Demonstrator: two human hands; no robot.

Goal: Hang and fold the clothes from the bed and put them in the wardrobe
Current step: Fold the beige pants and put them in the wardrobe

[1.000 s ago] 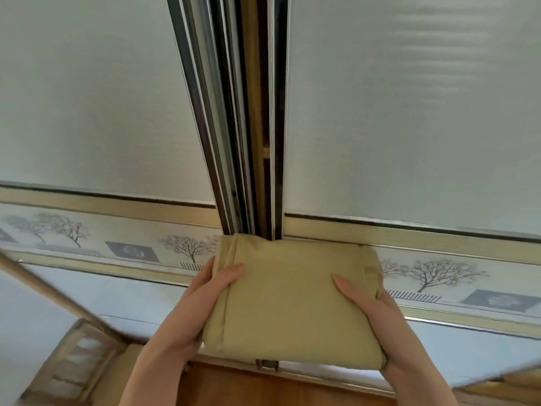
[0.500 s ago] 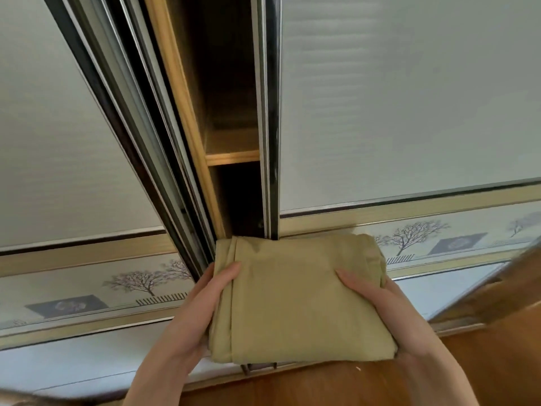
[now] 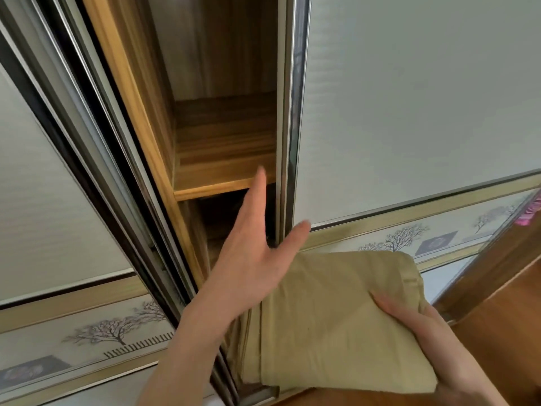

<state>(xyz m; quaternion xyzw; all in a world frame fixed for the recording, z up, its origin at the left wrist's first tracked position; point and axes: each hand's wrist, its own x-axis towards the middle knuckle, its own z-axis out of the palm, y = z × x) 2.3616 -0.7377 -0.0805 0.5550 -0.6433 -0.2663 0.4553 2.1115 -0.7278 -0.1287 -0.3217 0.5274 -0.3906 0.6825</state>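
Note:
A folded beige garment [image 3: 330, 323] rests in my right hand [image 3: 421, 338], which grips its right edge from beneath with the thumb on top. My left hand [image 3: 257, 250] is off the cloth, fingers spread, raised in front of the narrow gap of the wardrobe [image 3: 222, 142]. Its thumb lies against the metal edge of the right sliding door [image 3: 288, 142]. Inside the gap I see a wooden shelf [image 3: 225, 159] with a dark compartment below it.
The left sliding door [image 3: 44, 186] and the right one carry frosted panels with a band of tree pictures. Wooden floor [image 3: 497, 332] shows at lower right. Something pink [image 3: 531, 212] peeks in at the right edge.
My left hand let go of the folded garment and rose to the right door's edge. The wardrobe gap looks wider and closer, and the garment sits lower right in my right hand alone.

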